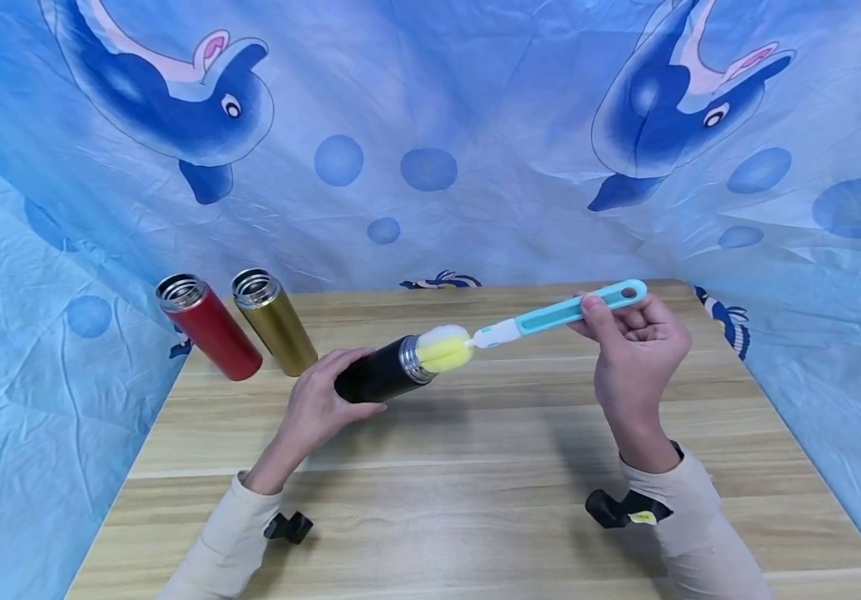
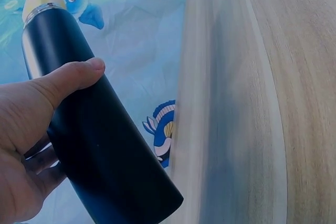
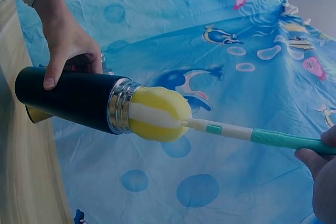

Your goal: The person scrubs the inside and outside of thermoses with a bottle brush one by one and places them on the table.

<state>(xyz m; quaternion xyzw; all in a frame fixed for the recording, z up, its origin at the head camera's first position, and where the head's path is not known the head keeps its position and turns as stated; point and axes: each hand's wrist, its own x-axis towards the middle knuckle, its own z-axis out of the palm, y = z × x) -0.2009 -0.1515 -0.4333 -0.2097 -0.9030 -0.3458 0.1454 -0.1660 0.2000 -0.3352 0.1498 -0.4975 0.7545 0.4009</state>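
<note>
My left hand [image 1: 325, 392] grips a black thermos bottle [image 1: 373, 373] round its body, tilted with its open steel mouth toward the right. In the left wrist view the thumb lies across the black bottle [image 2: 105, 129]. My right hand [image 1: 636, 350] pinches the turquoise and white handle of a bottle brush [image 1: 568, 311] near its holed end. The yellow and white sponge head [image 3: 160, 114] sits at the bottle's mouth, partly inside the threaded neck [image 3: 122, 104]; most of it bulges outside.
A red thermos bottle [image 1: 212, 329] and a gold thermos bottle [image 1: 277, 325] stand lidless at the wooden table's [image 1: 415, 508] back left. Behind the table hangs a blue curtain [image 1: 505, 217] with dolphin prints. Black cameras are strapped at both wrists.
</note>
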